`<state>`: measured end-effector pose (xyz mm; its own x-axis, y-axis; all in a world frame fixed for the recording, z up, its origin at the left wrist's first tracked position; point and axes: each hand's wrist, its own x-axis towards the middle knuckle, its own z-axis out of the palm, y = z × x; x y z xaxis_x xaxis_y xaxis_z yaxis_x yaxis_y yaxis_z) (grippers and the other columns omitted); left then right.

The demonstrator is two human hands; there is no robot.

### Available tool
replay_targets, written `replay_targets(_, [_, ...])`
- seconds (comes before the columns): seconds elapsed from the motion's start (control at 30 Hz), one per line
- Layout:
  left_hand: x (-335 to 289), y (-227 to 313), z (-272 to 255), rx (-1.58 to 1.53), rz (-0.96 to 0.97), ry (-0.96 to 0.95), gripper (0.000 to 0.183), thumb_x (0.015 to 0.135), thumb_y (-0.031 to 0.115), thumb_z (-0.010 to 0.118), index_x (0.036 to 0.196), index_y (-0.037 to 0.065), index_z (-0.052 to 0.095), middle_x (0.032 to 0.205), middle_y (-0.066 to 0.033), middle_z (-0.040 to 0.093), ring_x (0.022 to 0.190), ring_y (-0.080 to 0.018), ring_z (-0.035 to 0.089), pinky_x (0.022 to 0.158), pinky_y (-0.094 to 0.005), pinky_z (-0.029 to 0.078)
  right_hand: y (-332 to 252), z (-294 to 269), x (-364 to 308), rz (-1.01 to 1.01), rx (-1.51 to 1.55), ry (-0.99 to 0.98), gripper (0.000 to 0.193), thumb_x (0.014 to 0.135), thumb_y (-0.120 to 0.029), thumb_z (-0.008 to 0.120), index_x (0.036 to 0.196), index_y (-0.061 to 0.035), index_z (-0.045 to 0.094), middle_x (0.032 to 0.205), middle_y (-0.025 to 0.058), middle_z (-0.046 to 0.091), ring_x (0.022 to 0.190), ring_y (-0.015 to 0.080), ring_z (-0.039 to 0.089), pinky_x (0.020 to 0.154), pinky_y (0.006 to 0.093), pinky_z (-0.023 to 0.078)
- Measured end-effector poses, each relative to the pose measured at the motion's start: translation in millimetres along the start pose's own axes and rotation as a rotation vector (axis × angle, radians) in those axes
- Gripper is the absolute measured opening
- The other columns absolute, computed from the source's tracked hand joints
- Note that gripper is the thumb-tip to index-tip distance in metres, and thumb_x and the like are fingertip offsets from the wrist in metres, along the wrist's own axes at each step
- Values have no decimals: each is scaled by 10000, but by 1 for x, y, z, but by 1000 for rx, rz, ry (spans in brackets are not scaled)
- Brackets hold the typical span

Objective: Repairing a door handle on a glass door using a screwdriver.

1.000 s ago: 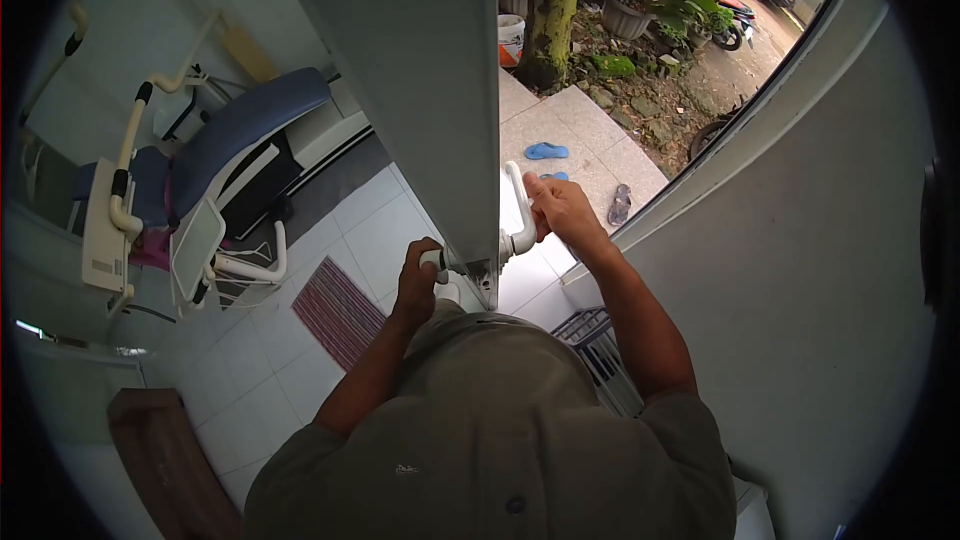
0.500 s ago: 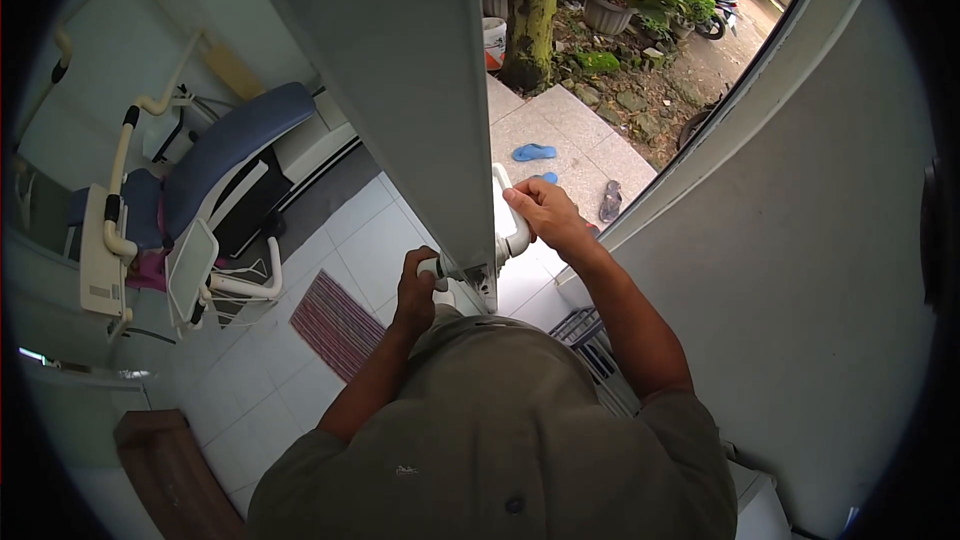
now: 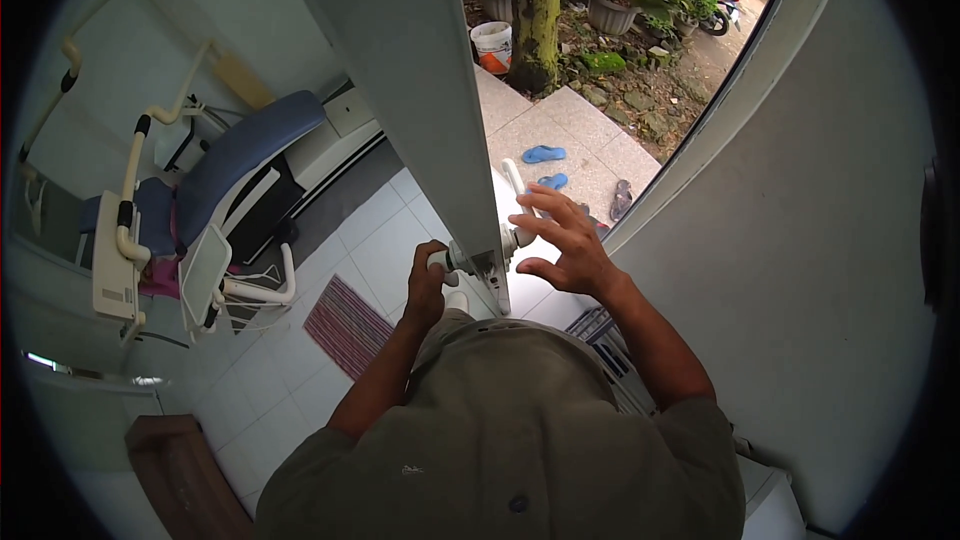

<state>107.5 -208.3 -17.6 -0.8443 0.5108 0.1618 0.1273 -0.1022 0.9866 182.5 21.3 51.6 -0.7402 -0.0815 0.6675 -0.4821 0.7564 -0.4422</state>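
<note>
A grey door [image 3: 425, 70] stands ajar in front of me, its edge facing my body. My left hand [image 3: 426, 285] is wrapped round a white door handle [image 3: 440, 262] on the door's left face. On the other face is a second white handle [image 3: 513, 178], curved and upright, with a round base by the door edge. My right hand [image 3: 572, 245] is beside this second handle, its fingers spread and thumb apart. Its fingertips overlap the handle in view; whether they touch it I cannot tell. A metal latch plate [image 3: 490, 275] shows on the door edge between the hands.
Through the doorway, blue flip-flops [image 3: 545, 154] and a dark sandal [image 3: 621, 200] lie on a tiled step, near a tree trunk [image 3: 535, 15] and potted plants. Left, indoors, are a blue dental chair [image 3: 245, 155], a striped mat [image 3: 347, 328] and a brown bench-like piece [image 3: 185, 475].
My right hand has opened from its grip on the outer handle, and its fingers have spread. The door has shifted slightly, showing more outside. My left hand keeps its hold.
</note>
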Motion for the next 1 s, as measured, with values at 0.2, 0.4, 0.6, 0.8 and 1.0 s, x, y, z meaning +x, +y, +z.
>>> replay_targets(0.2, [1,1,7,33,15,-1,269,804,116,378,1054,26,419,937,-99,472,771,-165,418,684,-293,382,-9,7,7,-48,-177,-155,636,646,-456,740,1098,-53,545,1052,103,563,1206,281,426,1028,460,295])
replay_targets(0.4, [1,-8,7,55,150,-39,271,802,92,422,1063,19,411,924,-110,476,762,-178,428,679,-309,389,-25,12,13,49,-229,-155,684,583,-451,782,1089,-59,543,1019,91,582,1169,276,460,991,440,333])
replay_targets(0.6, [-2,2,12,207,254,-87,277,813,93,470,1071,14,408,914,-117,479,744,-193,450,662,-325,394,-29,11,6,120,-268,-196,676,552,-422,809,1054,-55,547,956,84,599,1054,278,514,924,402,376])
replay_targets(0.8, [2,1,8,280,305,-168,274,832,139,498,1059,6,424,900,-120,481,724,-210,464,644,-327,397,-35,6,7,234,-299,-285,571,564,-424,805,947,-53,598,914,86,602,886,268,552,835,381,407])
replay_targets(1.0, [13,0,2,335,357,-244,297,855,213,542,1033,-7,452,887,-140,491,717,-252,486,646,-350,408,-33,2,14,268,-373,-414,546,594,-464,788,951,-74,646,873,78,633,663,242,581,635,345,454])
